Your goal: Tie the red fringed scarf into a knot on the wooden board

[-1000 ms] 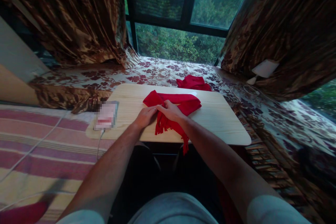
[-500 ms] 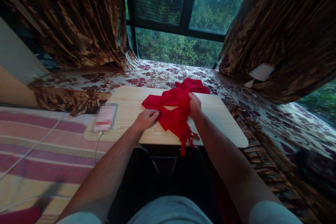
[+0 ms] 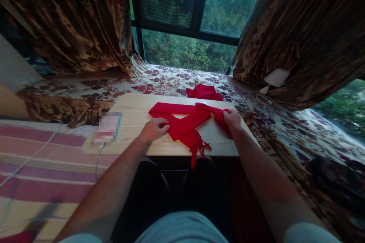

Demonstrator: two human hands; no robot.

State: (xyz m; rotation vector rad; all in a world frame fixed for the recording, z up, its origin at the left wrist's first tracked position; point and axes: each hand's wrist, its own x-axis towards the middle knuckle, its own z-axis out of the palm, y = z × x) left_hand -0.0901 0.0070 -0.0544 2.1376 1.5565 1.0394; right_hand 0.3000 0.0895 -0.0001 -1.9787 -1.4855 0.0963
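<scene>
A red fringed scarf (image 3: 185, 123) lies spread across a light wooden board (image 3: 134, 114), its tasselled end hanging over the near edge. My left hand (image 3: 154, 129) presses down on the scarf's left part with fingers curled. At the board's right side, my right hand (image 3: 232, 118) is closed on the scarf's other end and holds it stretched out. A second red cloth (image 3: 203, 92) lies bunched just beyond the board's far edge.
A blurred flat device (image 3: 107, 133) with a cable rests on the board's left corner. A striped cover (image 3: 42, 159) lies to the left, a floral cloth (image 3: 171, 79) beyond, curtains (image 3: 71, 19) on both sides of a window.
My right hand has pulled the scarf's end from the middle out to the right edge of the board, straightening the cloth. My left hand has stayed on the scarf's left part.
</scene>
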